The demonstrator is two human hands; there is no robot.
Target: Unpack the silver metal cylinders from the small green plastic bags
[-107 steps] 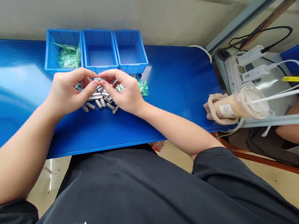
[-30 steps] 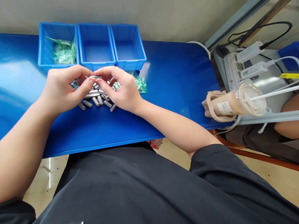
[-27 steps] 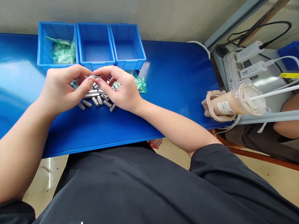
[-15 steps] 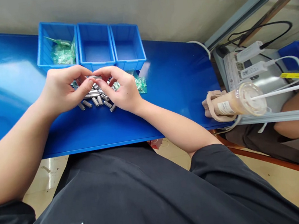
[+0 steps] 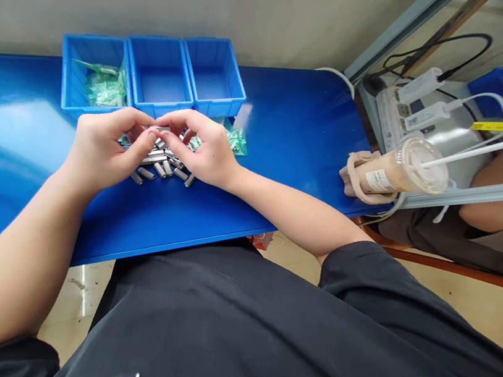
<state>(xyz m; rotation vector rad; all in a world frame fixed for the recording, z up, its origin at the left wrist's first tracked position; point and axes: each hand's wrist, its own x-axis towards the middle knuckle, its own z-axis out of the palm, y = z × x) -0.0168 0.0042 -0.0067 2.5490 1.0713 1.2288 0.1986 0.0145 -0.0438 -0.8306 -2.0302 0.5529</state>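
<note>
My left hand (image 5: 112,147) and my right hand (image 5: 201,145) meet above the table, thumbs and fingertips pinched together. Between them they hold a small silver metal cylinder (image 5: 161,128), its ends covered by my fingers. Below and around my hands lies a pile of similar silver metal cylinders (image 5: 167,168), partly hidden by my right hand. A green-tinted plastic bag (image 5: 238,139) lies just beyond my right hand. Behind my hands stand three blue bins in a row; the left bin (image 5: 70,76) contains green plastic bags (image 5: 105,87).
The middle bin (image 5: 165,108) and right bin (image 5: 221,108) stand against the wall. At the blue table's (image 5: 292,145) right end a drink cup (image 5: 378,178) sits in a cardboard holder. Beyond it are a power strip (image 5: 391,116), cables and another person's leg (image 5: 502,209).
The view has shifted very slightly. Both hands keep their pinch on the metal cylinder in nearly the same place.
</note>
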